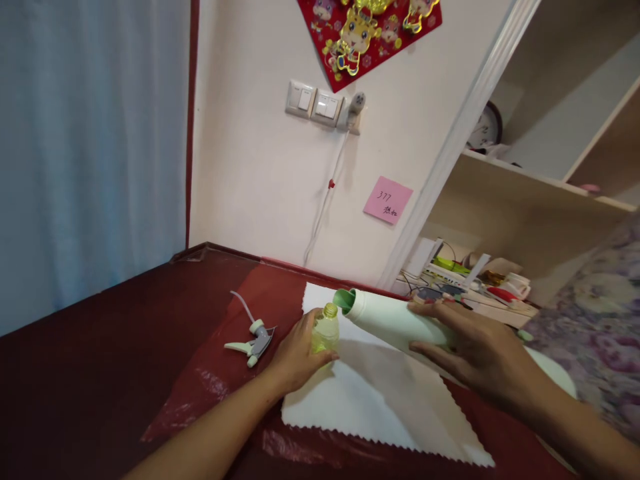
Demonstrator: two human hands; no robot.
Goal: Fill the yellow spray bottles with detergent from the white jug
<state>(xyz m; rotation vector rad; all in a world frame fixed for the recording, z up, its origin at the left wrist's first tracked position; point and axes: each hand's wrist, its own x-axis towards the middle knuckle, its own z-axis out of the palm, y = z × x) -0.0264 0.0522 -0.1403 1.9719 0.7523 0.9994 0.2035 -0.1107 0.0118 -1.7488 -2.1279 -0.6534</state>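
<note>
My left hand (299, 353) is wrapped round a small clear yellow-green bottle (326, 328), which stands upright with its neck uncapped. Tilted nearly level in my right hand (475, 353) is a large pale green bottle (385, 319). The big bottle's green spout (344, 300) is right at the mouth of the small one; whether liquid runs between them I cannot tell. To the left lies a grey and white trigger spray head (257, 341) with its thin tube pointing up and left. Beneath the small bottle is a white cloth (370, 393) with a zigzag edge.
A thin red plastic sheet (200, 387) covers part of the dark red table (65, 373). Behind are the wall switches (314, 102), a plugged-in cord (325, 200) and a pink note (387, 200). Cluttered shelves (530, 180) are at the right, a blue curtain (95, 147) at the left.
</note>
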